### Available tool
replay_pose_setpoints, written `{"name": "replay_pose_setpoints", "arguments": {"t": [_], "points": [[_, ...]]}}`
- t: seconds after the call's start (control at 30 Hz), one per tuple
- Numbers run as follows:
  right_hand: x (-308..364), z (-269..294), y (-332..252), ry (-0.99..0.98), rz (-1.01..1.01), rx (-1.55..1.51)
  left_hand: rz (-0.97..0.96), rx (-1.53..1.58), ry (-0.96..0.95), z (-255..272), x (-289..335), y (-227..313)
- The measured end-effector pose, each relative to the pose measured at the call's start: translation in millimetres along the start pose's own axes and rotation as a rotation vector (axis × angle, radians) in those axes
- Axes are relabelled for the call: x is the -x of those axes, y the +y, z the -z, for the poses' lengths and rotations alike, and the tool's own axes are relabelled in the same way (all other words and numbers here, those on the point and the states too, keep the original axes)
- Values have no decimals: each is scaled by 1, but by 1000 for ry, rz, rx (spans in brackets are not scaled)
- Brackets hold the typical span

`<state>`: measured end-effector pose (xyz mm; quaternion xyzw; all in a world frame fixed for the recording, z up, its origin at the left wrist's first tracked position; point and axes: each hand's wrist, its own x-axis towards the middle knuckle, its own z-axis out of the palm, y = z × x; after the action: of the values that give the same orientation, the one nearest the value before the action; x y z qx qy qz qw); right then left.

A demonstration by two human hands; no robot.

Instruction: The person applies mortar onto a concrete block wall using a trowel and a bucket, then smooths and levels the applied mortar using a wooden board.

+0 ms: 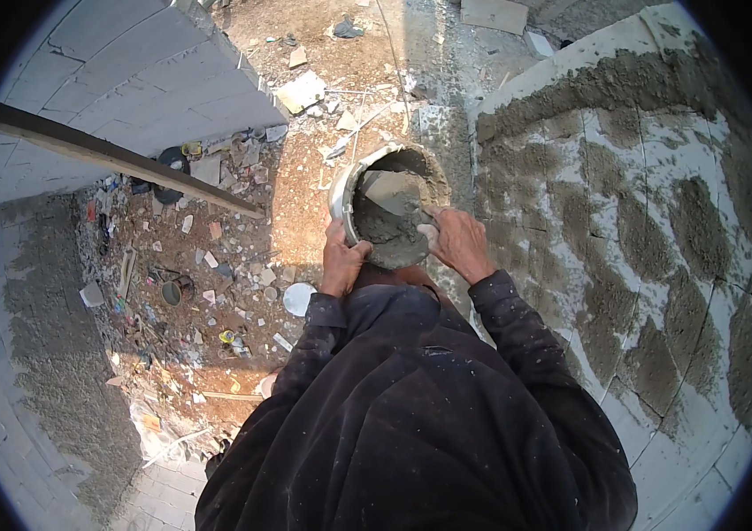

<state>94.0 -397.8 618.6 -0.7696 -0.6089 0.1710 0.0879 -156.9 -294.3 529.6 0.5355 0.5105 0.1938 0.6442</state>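
Observation:
In front of my body is a round bucket [338, 196] with a pale rim, tilted and holding wet grey mortar [380, 226]. My left hand [342, 264] grips its near left rim, thumb over the edge. At the right side of the opening, my right hand [458, 241] is closed around the handle end of what looks like a mortar-smeared trowel [391, 188]. Its broad blade lies inside the bucket; the handle is mostly hidden by my fingers. On my right stands a pale block wall [659, 177] with rough patches of mortar spread over it.
A wooden pole [128, 157] slants down from a block wall [146, 80] at the far left. Rubble and litter [208, 257] cover the ground, with a small bucket [172, 292] and a white round lid [299, 299] among it. Another mortar-coated wall [62, 354] rises at the left.

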Motion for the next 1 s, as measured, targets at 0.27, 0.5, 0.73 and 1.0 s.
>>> {"name": "replay_pose_setpoints", "arguments": {"t": [0.27,0.5,0.73,1.0], "points": [[7,52,72,-84,18,230,-114,-81,9,8,5,-6],[18,-55,15,-202,-68,-224,-62,86,-60,-9,0,-2],[46,-26,35,-88,-197,-372,10,212,-85,2,-6,3],[10,162,-62,240,46,-351,129,271,5,12,-16,19]]}}
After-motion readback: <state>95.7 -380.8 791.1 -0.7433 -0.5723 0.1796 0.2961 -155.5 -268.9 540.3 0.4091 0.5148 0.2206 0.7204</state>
